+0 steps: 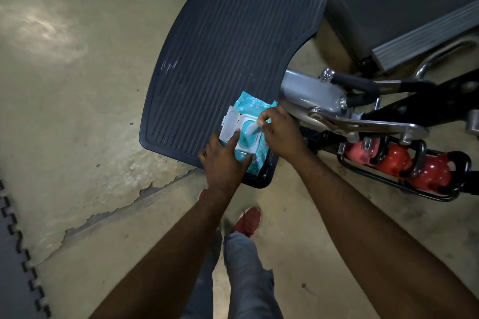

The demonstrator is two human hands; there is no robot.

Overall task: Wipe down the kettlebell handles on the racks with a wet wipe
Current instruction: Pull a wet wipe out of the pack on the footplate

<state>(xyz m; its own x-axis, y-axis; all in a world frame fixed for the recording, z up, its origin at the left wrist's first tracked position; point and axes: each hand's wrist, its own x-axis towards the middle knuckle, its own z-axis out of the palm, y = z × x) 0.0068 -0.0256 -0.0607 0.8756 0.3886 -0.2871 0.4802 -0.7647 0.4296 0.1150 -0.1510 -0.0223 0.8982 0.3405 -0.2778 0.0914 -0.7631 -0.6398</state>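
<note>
A teal pack of wet wipes (250, 107) lies on the near right corner of a black ribbed platform (228, 41), its white flip lid (229, 124) standing open. My left hand (223, 163) holds the pack's near side, thumb against it and forefinger reaching up to the lid. My right hand (281, 132) pinches a white wet wipe (252, 129) that sticks out of the opening. Red kettlebells (394, 160) with black handles (417, 158) sit in a low black rack (373, 179) to the right.
A silver and black machine frame (329, 109) juts out just right of the pack, above the rack. A grey padded bench (404, 5) stands at the back right. The concrete floor (77, 111) has chipped paint; interlocking black mats (15, 254) lie at the lower left. My red shoe (247, 220) is below.
</note>
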